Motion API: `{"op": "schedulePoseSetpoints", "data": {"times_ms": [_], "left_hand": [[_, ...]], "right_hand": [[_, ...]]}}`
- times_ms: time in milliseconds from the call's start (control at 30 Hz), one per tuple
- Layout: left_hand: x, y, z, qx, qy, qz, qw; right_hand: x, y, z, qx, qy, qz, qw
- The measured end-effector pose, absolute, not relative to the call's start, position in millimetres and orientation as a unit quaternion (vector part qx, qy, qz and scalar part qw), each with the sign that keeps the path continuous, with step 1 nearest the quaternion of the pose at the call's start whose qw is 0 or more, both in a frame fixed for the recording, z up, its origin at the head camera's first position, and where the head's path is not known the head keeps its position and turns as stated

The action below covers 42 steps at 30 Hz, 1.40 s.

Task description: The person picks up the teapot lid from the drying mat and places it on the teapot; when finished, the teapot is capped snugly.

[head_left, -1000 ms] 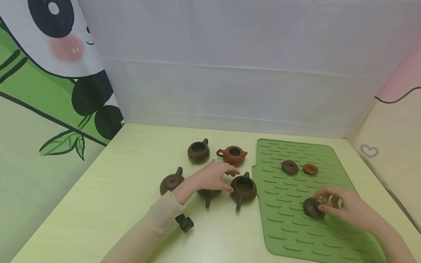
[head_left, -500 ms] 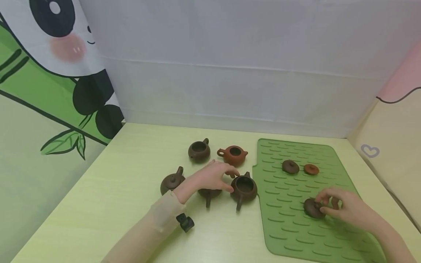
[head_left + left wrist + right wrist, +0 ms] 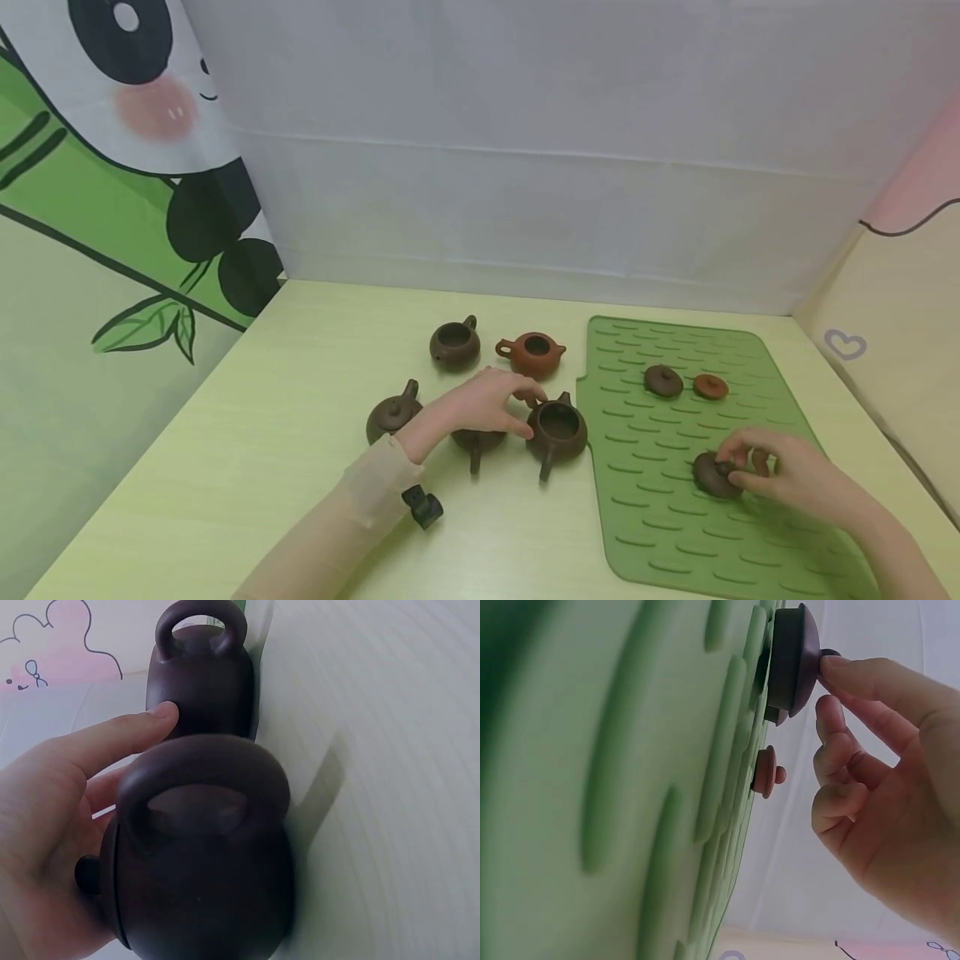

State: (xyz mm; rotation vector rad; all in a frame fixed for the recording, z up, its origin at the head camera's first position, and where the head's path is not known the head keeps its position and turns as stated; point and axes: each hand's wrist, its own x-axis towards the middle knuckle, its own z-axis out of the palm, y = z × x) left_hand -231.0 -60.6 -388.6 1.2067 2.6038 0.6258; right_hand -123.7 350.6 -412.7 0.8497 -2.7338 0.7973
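Observation:
My left hand [image 3: 487, 404] reaches over a lidded brown teapot [image 3: 477, 442], which it partly covers. Its thumb and fingers grip the left side of an uncovered brown teapot [image 3: 567, 446] beside the mat. In the left wrist view, the thumb lies against that farther teapot's body [image 3: 206, 694], behind the nearer lidded one [image 3: 206, 892]. On the right, my right hand [image 3: 795, 475] pinches the knob of a dark brown teapot lid [image 3: 708, 475] between thumb and forefinger. The right wrist view has this lid [image 3: 795, 664] at the green mat's surface, its knob at the fingertips.
The green ridged mat [image 3: 645, 508] also bears a dark lid [image 3: 663, 381] and a small reddish lid [image 3: 710, 387]. Behind my left hand stand an uncovered brown teapot [image 3: 453, 354] and a reddish one [image 3: 534, 358]. Another lidded teapot [image 3: 392, 414] is left of my wrist.
My right thumb and fingers have closed in slightly on the lid's knob. The left hand keeps its place at the uncovered teapot; the lid has hardly shifted.

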Motion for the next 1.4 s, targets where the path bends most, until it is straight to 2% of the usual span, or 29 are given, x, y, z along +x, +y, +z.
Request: {"op": "schedulePoseSetpoints", "data": {"times_ms": [267, 933, 1400], "left_hand": [[-231.3, -61.3, -388.5, 0.407, 0.882, 0.213, 0.106], [-233.3, -62.4, -393.6, 0.411, 0.878, 0.225, 0.101], [-234.1, -63.6, -395.1, 0.418, 0.875, 0.225, 0.095]], "right_hand": [[-125.7, 333.9, -399.3, 0.252, -0.93, 0.259, 0.072], [-140.2, 273.7, -364.8, 0.229, -0.888, 0.397, -0.038], [-156.8, 220.6, -352.0, 0.185, -0.871, 0.453, -0.04]]}}
